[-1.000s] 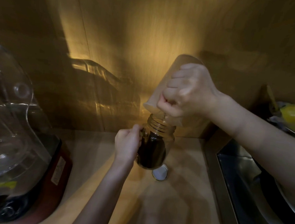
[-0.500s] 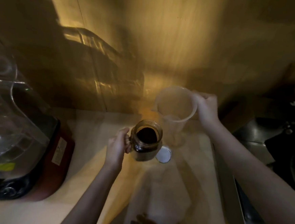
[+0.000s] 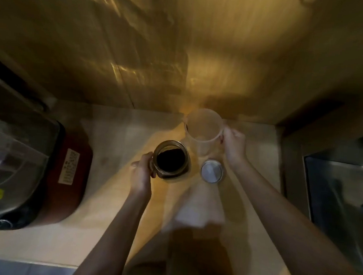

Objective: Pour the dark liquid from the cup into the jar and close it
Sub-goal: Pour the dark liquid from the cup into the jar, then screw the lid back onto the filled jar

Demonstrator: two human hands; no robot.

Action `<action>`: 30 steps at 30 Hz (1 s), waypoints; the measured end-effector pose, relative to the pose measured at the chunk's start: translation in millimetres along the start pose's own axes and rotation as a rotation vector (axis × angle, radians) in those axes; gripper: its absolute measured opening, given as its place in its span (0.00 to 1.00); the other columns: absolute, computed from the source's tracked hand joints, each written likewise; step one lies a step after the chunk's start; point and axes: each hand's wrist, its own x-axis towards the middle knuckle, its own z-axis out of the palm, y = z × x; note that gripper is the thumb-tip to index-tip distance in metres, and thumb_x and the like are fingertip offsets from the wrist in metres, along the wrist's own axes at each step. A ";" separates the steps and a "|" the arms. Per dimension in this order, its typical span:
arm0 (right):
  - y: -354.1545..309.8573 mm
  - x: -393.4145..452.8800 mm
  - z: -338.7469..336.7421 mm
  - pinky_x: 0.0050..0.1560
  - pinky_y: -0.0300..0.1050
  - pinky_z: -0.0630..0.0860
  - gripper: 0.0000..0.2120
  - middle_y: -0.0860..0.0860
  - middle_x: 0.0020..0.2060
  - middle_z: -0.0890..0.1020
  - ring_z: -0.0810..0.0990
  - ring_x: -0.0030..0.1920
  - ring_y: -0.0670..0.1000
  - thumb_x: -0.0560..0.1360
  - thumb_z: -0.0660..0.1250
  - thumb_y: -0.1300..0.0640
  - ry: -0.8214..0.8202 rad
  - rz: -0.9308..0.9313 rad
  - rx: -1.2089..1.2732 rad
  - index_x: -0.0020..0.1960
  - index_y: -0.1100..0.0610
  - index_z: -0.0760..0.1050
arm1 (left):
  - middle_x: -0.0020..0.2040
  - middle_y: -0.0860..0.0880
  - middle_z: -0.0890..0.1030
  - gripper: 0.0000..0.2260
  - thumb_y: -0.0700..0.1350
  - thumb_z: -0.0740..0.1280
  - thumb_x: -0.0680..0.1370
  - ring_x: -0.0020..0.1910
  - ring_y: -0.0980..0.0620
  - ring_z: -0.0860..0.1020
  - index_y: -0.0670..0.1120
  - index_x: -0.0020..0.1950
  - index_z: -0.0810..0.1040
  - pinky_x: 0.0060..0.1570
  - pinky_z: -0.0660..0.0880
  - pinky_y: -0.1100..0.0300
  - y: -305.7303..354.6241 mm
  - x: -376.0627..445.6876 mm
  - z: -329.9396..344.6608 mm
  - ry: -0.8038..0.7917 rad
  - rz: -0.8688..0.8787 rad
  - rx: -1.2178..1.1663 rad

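Judging from the layout, the pouring step is taken as complete and only the closing step is left. Dark liquid is seen inside the jar (image 3: pixel 171 161), which stands upright and uncapped on the tabletop (image 3: pixel 110 199) at the centre of the frame, and the level appears to reach well up the glass. The jar is steadied by the left hand (image 3: pixel 141 173), whose grip is clenched around the jar's left side at what appears to be a handle. The cup (image 3: pixel 203 131), a translucent plastic vessel, is held upright just above and to the right of the jar, and it appears empty, though a thin residue cannot be ruled out. It is grasped on its right side by the right hand (image 3: pixel 233 146); whether its base is resting on the tabletop cannot be told. The lid (image 3: pixel 211 171), a round metal cap, lies flat on the tabletop just right of the jar, apart from it. The cup is to be released, and the lid is to be fitted and tightened.
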 end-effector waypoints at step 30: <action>97.5 -38.5 -23.9 0.63 0.49 0.65 0.44 0.54 0.65 0.70 0.67 0.65 0.56 0.61 0.77 0.42 -0.255 -0.231 -0.924 0.70 0.58 0.64 | 0.16 0.52 0.67 0.18 0.40 0.57 0.75 0.19 0.58 0.65 0.42 0.24 0.66 0.24 0.64 0.66 -54.1 20.7 9.9 -0.184 -0.081 0.161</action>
